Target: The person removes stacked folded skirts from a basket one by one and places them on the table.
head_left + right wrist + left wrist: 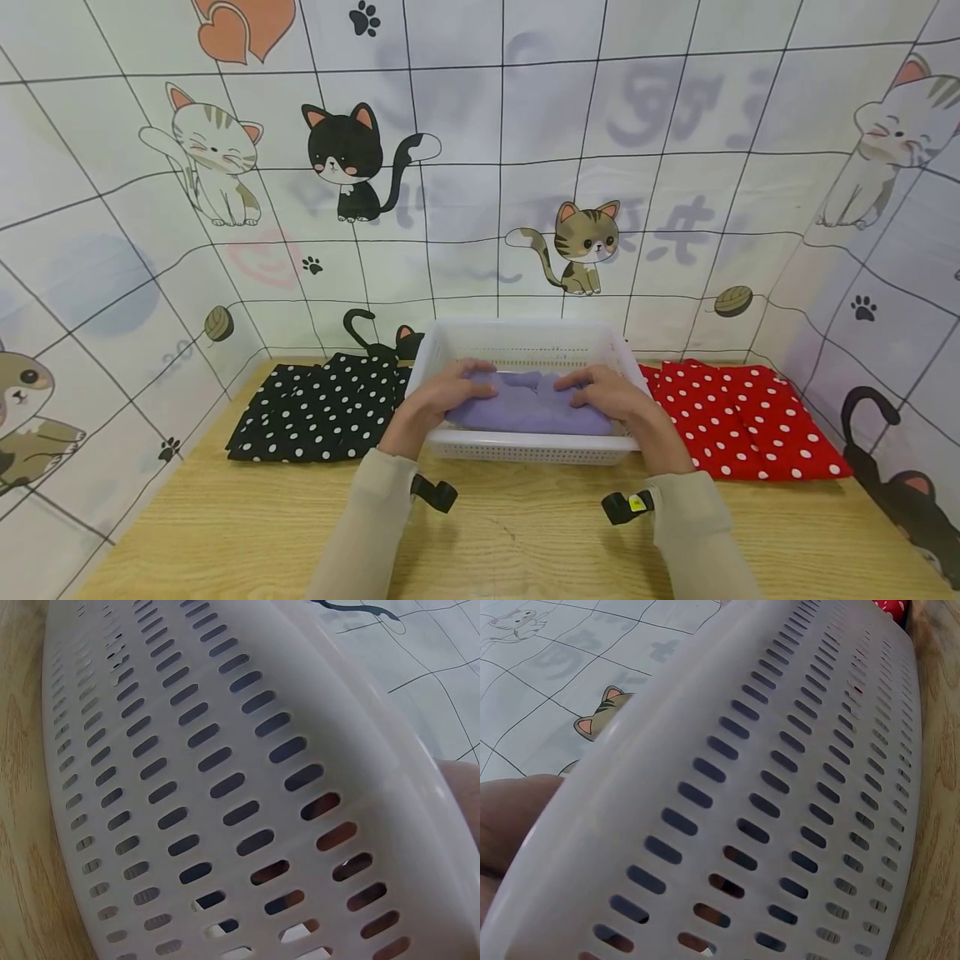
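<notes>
A folded purple cloth [532,412] lies inside a white perforated plastic basket [525,451]. My left hand [450,389] reaches over the basket's left side, with fingers and thumb spread on the cloth's left end. From the other side my right hand [606,392] rests on the cloth's right end, its fingers pointing inward. In the left wrist view the slotted basket wall [780,757] covers most of the hand, and only part of the left hand [514,817] shows past the rim. The right wrist view likewise shows mostly the slotted wall [187,750], with a bit of the right hand [461,791].
Left of the basket lies a folded black cloth with white dots [318,412]. A red cloth with white dots [750,425] lies to its right. All stand on a wooden table [495,533], backed by a cat-patterned wall sheet [465,192].
</notes>
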The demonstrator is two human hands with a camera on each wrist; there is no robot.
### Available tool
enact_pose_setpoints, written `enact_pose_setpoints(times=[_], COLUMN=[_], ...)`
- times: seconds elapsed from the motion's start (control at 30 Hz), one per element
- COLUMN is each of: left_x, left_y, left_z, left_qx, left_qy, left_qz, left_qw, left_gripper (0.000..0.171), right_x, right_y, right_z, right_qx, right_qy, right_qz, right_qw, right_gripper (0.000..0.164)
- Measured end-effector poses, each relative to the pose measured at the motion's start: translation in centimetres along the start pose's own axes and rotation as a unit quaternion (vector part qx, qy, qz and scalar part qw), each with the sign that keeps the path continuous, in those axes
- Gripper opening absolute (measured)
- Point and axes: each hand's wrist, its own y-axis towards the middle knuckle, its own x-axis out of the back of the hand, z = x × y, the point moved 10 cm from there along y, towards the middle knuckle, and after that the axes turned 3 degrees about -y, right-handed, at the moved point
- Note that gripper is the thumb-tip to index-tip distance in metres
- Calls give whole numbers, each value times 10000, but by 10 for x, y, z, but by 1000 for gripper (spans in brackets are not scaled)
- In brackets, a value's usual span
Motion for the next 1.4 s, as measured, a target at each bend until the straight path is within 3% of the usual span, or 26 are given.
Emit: enact_pose_setpoints(times=[0.17, 0.33, 0.53, 0.8, 1.0, 1.2, 1.4], left_x=[-5, -2, 4, 12, 21, 30, 29], left_y=[1, 2, 2, 1, -4, -10, -10], left_z=[-2, -5, -8, -15, -18, -25, -26], left_qx=[-70, -128, -235, -431, -447, -681, -816], left_qy=[196, 265, 96, 78, -256, -365, -608], left_qz=[218, -20, -295, -575, -870, -1286, -1192], left_qw=[9995, 9996, 9992, 9974, 9949, 9887, 9876], left_gripper=[47, 45, 44, 41, 40, 36, 45], right_x=[3, 9, 14, 15, 16, 19, 25], right_y=[1, 2, 1, 1, 3, 1, -1], right_z=[1, 2, -5, 7, 18, 23, 23], right_qx=[54, 114, -224, 202, 357, 359, 379], right_qy=[-7, -201, 398, 943, 834, 577, 730], right_qz=[-121, -427, -583, -377, -480, -722, -1026], right_qw=[9999, 9988, 9973, 9946, 9947, 9951, 9913], right_gripper=[39, 36, 39, 54, 60, 69, 71])
